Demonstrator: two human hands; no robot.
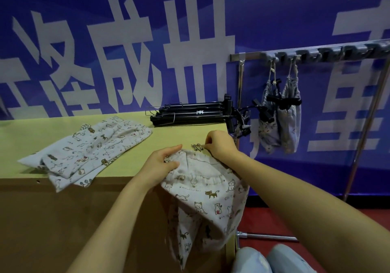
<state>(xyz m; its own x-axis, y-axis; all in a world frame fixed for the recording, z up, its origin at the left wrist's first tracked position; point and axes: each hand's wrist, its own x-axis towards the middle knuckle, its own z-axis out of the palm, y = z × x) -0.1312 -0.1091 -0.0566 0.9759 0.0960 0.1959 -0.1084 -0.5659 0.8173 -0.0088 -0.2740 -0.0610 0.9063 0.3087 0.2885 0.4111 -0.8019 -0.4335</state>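
A pair of light cat-print shorts (202,194) hangs over the front right corner of the yellow table (42,137). My left hand (162,163) grips the waistband at its left end. My right hand (219,146) sits at the waistband's far right end, fingers pinched on one of several small metal safety pins (197,146) lying on the table beside the cloth.
More cat-print shorts (88,150) lie spread at the table's left. A stack of black clip hangers (194,112) rests at the back edge. To the right stands a metal clothes rack (316,51) with two garments (278,116) hanging on clip hangers. Behind is a blue banner.
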